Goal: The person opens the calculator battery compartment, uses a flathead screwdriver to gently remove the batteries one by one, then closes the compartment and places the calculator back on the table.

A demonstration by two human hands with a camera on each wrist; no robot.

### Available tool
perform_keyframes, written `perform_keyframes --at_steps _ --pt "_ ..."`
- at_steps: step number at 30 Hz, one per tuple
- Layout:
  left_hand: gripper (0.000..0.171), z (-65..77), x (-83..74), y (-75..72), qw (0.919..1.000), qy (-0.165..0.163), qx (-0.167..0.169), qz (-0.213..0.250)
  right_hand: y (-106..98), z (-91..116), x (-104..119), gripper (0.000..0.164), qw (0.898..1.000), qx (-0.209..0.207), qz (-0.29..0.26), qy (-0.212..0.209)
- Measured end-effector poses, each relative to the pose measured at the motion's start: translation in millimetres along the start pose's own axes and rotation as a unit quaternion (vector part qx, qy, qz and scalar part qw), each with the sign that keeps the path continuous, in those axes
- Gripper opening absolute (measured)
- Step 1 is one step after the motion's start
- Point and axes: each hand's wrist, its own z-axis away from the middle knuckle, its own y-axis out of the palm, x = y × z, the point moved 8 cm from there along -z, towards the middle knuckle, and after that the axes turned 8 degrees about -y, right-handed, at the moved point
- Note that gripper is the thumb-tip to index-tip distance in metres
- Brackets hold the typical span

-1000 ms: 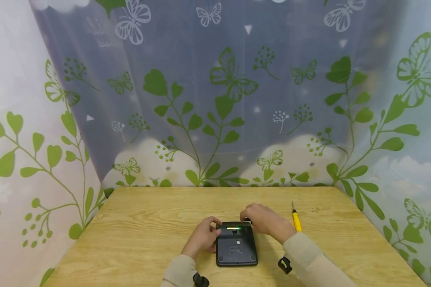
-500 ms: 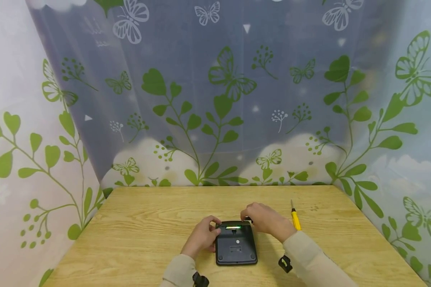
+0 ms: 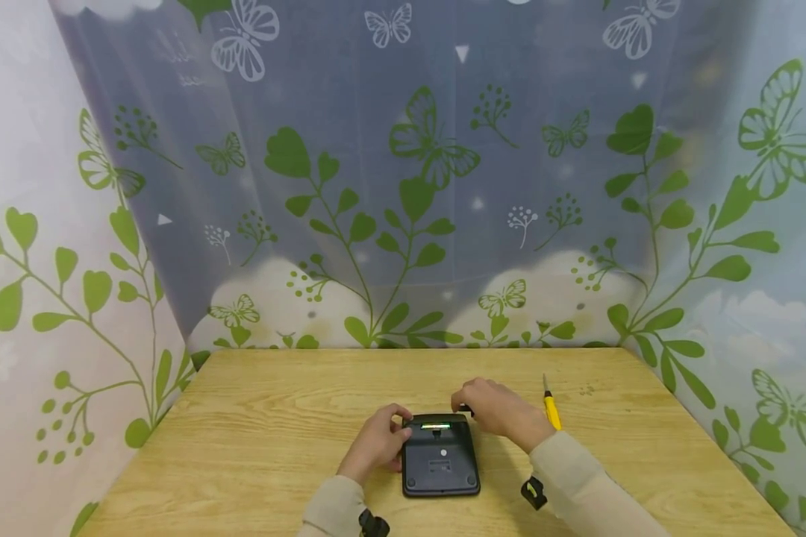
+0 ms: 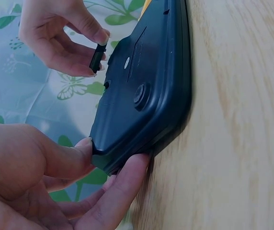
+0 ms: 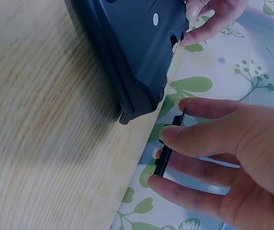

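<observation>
A black calculator point(image 3: 440, 476) lies face down on the wooden table, back upward. Near its far end a slot is uncovered, and a bright green-and-yellow battery point(image 3: 435, 426) shows inside. My left hand point(image 3: 375, 441) holds the calculator's far left corner, thumb on the back and fingers at the side and below. Just off the far right corner is my right hand point(image 3: 500, 412). It pinches a small black battery cover point(image 5: 164, 158) between thumb and fingers, apart from the calculator in both wrist views.
A screwdriver point(image 3: 553, 412) with a yellow handle lies to the right of my right hand, tip pointing away. The wooden table point(image 3: 275, 403) ends at a printed leaf-and-butterfly curtain point(image 3: 349, 97) behind and at both sides.
Almost nothing differs. The view shifts very slightly, and my right hand with the battery cover sits a touch farther right of the calculator's edge.
</observation>
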Motion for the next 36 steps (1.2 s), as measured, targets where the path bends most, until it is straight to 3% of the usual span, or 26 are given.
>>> perform_keyframes --at_steps 36 --pt "0.026 -1.2 0.7 -0.8 1.0000 0.000 -0.006 0.001 1 3 -17 0.033 1.000 0.003 -0.012 0.011"
